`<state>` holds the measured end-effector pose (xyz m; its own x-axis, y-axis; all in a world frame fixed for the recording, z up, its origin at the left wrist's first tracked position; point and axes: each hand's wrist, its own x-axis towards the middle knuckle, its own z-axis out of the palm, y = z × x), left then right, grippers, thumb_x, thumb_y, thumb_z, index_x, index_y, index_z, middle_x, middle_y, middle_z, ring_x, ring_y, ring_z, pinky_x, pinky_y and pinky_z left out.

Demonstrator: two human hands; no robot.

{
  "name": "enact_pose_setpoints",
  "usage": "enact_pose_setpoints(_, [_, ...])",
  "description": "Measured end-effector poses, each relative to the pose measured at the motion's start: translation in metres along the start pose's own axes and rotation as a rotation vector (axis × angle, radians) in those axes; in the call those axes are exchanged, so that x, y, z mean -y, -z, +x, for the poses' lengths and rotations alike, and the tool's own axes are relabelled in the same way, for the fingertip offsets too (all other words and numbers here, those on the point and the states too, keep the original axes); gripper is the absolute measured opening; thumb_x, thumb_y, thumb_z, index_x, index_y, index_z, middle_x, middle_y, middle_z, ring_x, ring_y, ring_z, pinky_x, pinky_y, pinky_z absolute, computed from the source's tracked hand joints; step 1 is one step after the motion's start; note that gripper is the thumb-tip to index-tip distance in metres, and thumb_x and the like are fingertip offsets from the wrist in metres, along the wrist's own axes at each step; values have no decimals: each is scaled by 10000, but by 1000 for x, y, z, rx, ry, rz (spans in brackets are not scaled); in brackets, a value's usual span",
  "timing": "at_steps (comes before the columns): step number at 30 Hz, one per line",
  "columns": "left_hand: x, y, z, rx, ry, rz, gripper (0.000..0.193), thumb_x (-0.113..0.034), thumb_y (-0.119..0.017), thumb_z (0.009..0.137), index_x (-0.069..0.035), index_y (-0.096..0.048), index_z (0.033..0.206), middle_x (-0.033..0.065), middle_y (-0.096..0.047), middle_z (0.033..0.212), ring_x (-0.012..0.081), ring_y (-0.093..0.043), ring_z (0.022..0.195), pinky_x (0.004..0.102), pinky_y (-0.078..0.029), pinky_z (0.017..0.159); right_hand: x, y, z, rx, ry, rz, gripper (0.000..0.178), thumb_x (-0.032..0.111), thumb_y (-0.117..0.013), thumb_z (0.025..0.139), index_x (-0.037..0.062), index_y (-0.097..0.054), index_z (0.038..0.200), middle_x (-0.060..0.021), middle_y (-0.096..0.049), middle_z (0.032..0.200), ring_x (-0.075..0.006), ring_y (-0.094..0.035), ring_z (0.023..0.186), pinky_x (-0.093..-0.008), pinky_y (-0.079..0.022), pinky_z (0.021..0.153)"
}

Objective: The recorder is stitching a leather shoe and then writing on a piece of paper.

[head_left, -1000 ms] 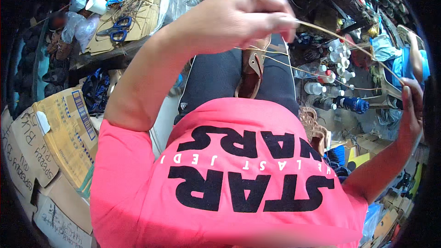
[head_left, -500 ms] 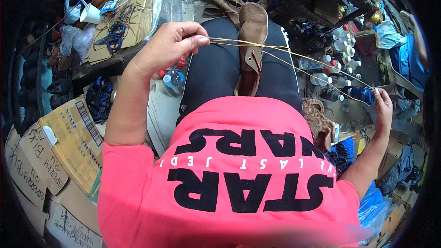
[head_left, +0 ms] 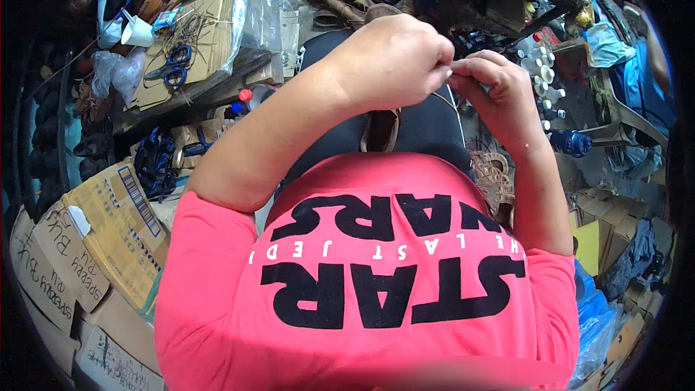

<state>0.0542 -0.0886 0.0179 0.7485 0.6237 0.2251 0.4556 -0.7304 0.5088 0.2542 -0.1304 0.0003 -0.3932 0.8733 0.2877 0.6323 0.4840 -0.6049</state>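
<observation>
Work on the brown shoe (head_left: pixel 381 132), partly hidden between the thighs (head_left: pixel 428 130), seems unfinished, since left hand (head_left: pixel 405 61) and right hand (head_left: pixel 501 90) pinch fingers together, apparently on thin cord (head_left: pixel 448 102); what is done I cannot tell.

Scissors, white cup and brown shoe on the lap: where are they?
Scissors (head_left: pixel 169 66): head view, where the handles meet.
White cup (head_left: pixel 137 32): head view, its outer side.
Brown shoe (head_left: pixel 380 132): head view, its uncovered near end.

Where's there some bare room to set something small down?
A narrow strip of the cardboard stack looks bare, between the blue-handled scissors and clear plastic sheet. It's crowded beyond the right hand, where bottles cluster.
</observation>
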Motion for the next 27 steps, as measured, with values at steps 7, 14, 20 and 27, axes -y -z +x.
enact_pose_setpoints(7, [30,-46,14,49,15,472,222,-324,-691,763,-111,-710,824,65,-609,911,253,-557,987,408,-443,773,-38,10,-35,-43,-354,141,142,57,-636,846,72,-682,980,-36,-637,771,-126,-595,681,-256,-468,607])
enact_pose_setpoints(14, [35,-10,-16,-58,13,120,105,-145,-667,794,-44,-644,811,88,-615,828,250,-595,806,372,-464,696,-92,18,-82,-186,-586,519,207,65,-514,945,45,-621,1121,-19,-635,929,-68,-571,799,-218,-465,762])
enact_pose_setpoints(20, [25,60,-105,58,476,-251,102,-53,-629,835,11,-629,914,80,-593,794,163,-577,757,281,-464,696,-117,14,-78,-203,-598,652,170,108,-512,948,49,-616,1068,29,-574,875,-38,-501,785,-199,-411,712])
enact_pose_setpoints(27, [53,46,-157,60,528,163,177,-58,-649,796,-16,-655,968,114,-630,909,252,-608,858,330,-476,769,-60,-34,10,40,-320,447,345,169,-661,862,13,-601,1164,-56,-639,1031,-113,-577,959,-252,-446,860])
